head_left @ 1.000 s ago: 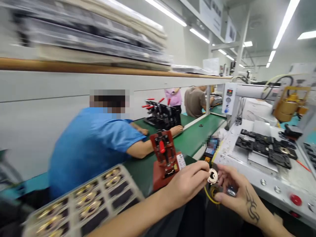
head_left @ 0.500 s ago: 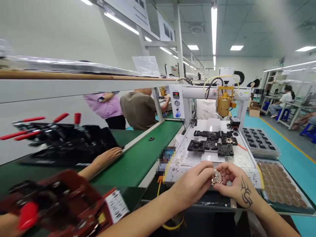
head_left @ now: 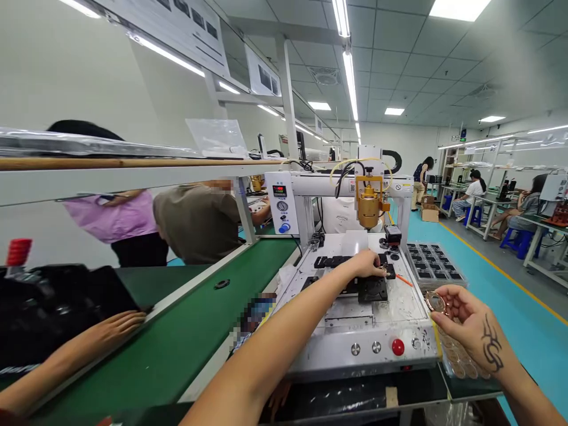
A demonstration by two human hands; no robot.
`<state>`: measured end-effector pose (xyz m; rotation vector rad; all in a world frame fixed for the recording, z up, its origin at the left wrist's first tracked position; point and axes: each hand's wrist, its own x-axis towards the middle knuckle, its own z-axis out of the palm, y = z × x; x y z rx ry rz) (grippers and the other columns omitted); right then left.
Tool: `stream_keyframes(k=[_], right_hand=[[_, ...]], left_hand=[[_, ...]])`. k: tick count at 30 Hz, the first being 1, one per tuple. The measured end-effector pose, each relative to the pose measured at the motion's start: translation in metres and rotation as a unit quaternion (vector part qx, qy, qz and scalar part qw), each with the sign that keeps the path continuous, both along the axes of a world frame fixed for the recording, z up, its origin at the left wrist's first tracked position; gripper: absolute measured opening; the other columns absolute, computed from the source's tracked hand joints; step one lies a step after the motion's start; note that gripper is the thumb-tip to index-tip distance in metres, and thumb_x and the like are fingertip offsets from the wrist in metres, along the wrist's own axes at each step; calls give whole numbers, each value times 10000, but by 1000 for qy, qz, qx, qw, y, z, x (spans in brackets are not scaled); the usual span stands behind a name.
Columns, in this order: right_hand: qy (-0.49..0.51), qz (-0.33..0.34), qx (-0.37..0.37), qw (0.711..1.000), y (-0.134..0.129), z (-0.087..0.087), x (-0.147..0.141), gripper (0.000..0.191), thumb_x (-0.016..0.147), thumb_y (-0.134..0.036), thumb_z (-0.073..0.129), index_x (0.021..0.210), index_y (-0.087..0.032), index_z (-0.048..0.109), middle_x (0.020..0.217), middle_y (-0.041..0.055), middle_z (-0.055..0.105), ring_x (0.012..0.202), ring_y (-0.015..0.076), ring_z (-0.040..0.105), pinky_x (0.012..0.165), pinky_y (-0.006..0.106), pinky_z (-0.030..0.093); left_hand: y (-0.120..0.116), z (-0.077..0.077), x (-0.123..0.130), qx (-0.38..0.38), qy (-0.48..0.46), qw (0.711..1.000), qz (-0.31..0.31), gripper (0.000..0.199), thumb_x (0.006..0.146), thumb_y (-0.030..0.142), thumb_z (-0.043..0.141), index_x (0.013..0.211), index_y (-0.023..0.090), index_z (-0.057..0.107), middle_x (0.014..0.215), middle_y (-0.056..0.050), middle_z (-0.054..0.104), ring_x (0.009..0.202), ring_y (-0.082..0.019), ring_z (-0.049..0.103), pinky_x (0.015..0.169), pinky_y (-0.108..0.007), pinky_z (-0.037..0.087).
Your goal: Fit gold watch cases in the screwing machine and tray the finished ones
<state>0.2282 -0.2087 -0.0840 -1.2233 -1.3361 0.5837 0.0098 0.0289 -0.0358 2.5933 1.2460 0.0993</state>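
My right hand, raised beside the machine's right edge, pinches a round rose-gold watch case between thumb and fingers. Stretched forward over the white machine bed, my left hand has its fingers closed at the right part of the black fixture. A second, small shiny watch case shows at those fingertips, mostly covered by them. Whether it is lifted off the fixture I cannot tell. Above this hand hangs the machine's gold-coloured head.
Right of the machine stand a stack of clear trays with black parts and a tray of round pieces. To the left runs a green conveyor with a black ring; another person's hand rests beside it. An orange stick lies on the bed.
My hands have parted: the left has moved forward from the watch case to the fixture, while the right has carried that case to the right. The view has swung right and tilted up.
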Motion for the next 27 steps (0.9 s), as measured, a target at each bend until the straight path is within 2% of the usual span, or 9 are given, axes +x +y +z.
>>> stream_keyframes(k=[3, 7, 12, 17, 20, 24, 27], right_hand=[[-35, 19, -24, 999, 3, 6, 16, 473, 802, -504, 893, 1129, -212, 714, 896, 40, 724, 766, 210, 664, 683, 333, 595], [-55, 46, -32, 997, 39, 6, 24, 472, 835, -557, 841, 1097, -192, 695, 863, 36, 704, 737, 205, 638, 677, 346, 570], [-50, 38, -6, 998, 94, -6, 12, 470, 817, -591, 821, 1003, -182, 684, 803, 16, 649, 712, 191, 583, 651, 329, 499], [-41, 45, 7, 998, 130, -8, -3, 505, 783, -635, 830, 959, -182, 690, 770, 16, 650, 691, 191, 578, 642, 328, 491], [-40, 45, 15, 998, 137, -7, -6, 533, 787, -664, 820, 978, -183, 694, 801, 28, 675, 712, 197, 604, 676, 338, 513], [-50, 43, 14, 998, 130, -9, 2, 554, 826, -686, 782, 1034, -181, 689, 844, 42, 686, 743, 207, 614, 688, 340, 513], [-71, 47, -1, 996, 124, -13, 9, 524, 872, -665, 747, 1064, -183, 674, 855, 41, 671, 756, 210, 615, 681, 333, 504]], left_hand=[[8, 4, 7, -38, 47, 998, 0, 337, 1042, 392, 714, 1287, 161, 698, 1290, -98, 722, 1101, -268, 730, 949, -472, 636], [11, 9, 19, -46, 81, 996, 12, 351, 1040, 382, 716, 1317, 168, 689, 1337, -105, 705, 1141, -282, 719, 969, -485, 631], [4, 7, 20, -41, 99, 994, 19, 362, 1039, 389, 717, 1321, 164, 686, 1335, -104, 705, 1140, -286, 720, 962, -484, 634], [7, 12, 17, -44, 113, 993, 14, 351, 1041, 390, 714, 1311, 166, 692, 1331, -102, 708, 1138, -283, 721, 967, -483, 632], [13, 18, 28, -45, 123, 991, 15, 348, 1041, 378, 716, 1320, 173, 688, 1342, -106, 704, 1149, -281, 718, 973, -484, 630], [13, 19, 43, -39, 106, 993, 23, 364, 1035, 372, 726, 1337, 174, 681, 1358, -111, 695, 1167, -289, 714, 978, -483, 628], [6, 19, 38, -36, 69, 997, 28, 360, 1035, 368, 725, 1333, 172, 682, 1354, -112, 697, 1157, -285, 716, 972, -482, 631]])
